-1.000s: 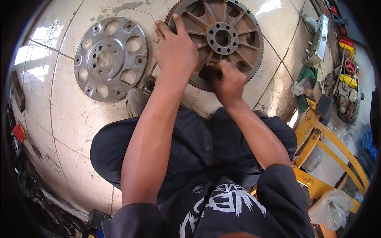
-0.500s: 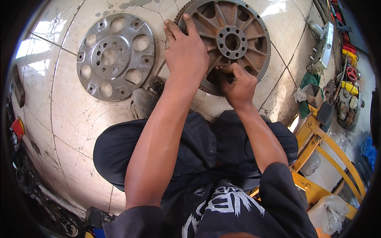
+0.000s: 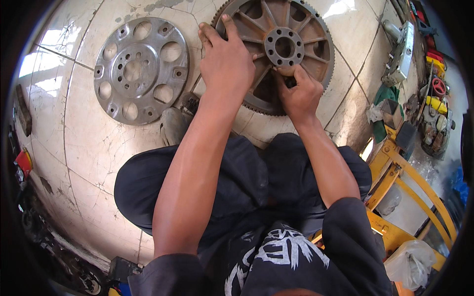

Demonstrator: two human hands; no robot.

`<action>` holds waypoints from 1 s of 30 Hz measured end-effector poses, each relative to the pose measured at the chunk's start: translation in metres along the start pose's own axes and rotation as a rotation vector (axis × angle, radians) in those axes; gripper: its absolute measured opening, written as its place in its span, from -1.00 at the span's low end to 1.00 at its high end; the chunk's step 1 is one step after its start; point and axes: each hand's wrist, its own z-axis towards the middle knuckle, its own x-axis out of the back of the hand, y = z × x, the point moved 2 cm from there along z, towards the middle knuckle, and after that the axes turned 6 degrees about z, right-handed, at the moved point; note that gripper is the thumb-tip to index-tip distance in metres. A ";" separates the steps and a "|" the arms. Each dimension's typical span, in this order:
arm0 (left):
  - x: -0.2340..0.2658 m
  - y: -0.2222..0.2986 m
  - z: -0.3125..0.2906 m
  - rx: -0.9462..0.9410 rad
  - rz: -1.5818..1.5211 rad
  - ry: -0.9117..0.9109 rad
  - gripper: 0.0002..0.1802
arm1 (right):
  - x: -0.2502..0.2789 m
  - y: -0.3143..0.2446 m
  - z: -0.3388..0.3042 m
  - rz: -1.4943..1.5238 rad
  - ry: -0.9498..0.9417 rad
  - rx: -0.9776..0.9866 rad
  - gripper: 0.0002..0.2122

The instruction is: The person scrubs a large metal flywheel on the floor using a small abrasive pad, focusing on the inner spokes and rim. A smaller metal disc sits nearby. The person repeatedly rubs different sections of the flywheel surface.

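The person is squatting on a pale tiled floor (image 3: 89, 148) and working on a rusty toothed wheel (image 3: 316, 47) that is lying flat just in front of the knees; the left hand (image 3: 224, 61) is lying spread and flat across the wheel's left side, fingers wide and holding nothing, pressing the wheel down against the tiles; the right hand (image 3: 298, 93) is sitting at the lower edge of the hub (image 3: 283, 47), fingers curled narrow and pinched together over something small between the spokes; what that small thing is cannot be told, since the fingers are covering it.

As a judgement, the work is sitting somewhere in its middle: the wheel is already lying off any machine and steadied, and the fingers are busy at one spot near the hub; the ring of holes around the hub is showing open, with no bolts standing in them; whether anything is left to fit or pull there cannot be read.

A second, grey round plate with holes (image 3: 140, 69) is lying untouched on the tiles to the left, well apart from both hands; a yellow metal frame (image 3: 410, 177) is standing at the right, and loose tools and parts (image 3: 432, 98) are lying beyond it.
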 end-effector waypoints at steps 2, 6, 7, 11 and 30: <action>0.000 0.000 0.000 0.001 -0.005 0.000 0.11 | -0.007 0.003 -0.010 -0.002 -0.034 0.092 -0.88; 0.002 -0.001 -0.001 0.007 0.010 -0.026 0.11 | -0.006 0.001 -0.010 0.021 -0.025 0.168 -0.89; 0.002 0.001 0.002 0.000 0.001 -0.013 0.11 | -0.007 0.002 -0.007 0.016 -0.001 0.155 -0.89; 0.002 -0.002 -0.002 0.016 0.003 -0.027 0.11 | -0.006 0.001 -0.013 0.012 -0.016 0.066 -0.89; 0.004 -0.001 -0.001 -0.004 0.022 -0.031 0.11 | -0.006 0.003 -0.009 0.046 0.007 0.017 -0.86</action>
